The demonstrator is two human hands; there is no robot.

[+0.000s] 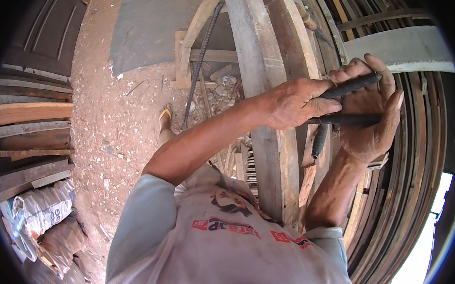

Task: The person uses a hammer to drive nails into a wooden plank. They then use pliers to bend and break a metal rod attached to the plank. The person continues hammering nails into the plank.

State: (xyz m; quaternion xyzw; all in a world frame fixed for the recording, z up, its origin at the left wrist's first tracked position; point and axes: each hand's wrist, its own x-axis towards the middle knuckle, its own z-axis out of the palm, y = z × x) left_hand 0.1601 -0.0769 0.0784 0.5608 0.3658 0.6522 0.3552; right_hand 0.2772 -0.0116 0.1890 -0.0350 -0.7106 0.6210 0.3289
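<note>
My left hand reaches across from the left above the wooden beams, its fingers closed on a pliers-like tool. Two black handles show, an upper handle and a lower handle, spread apart and pointing right. The tool's head is hidden, so its exact kind cannot be told. Facing it, my right hand is turned palm up behind the handles. Its thumb and forefinger stand wide apart near the handle ends, while the other fingers are partly bent. Below the left hand lies a dark ribbed grip beside the beam.
A thick grey wooden beam runs away from me. Long planks are stacked at right, more boards at left above sacks. A ribbed metal rod leans by a wooden frame. Wood chips litter the dirt floor.
</note>
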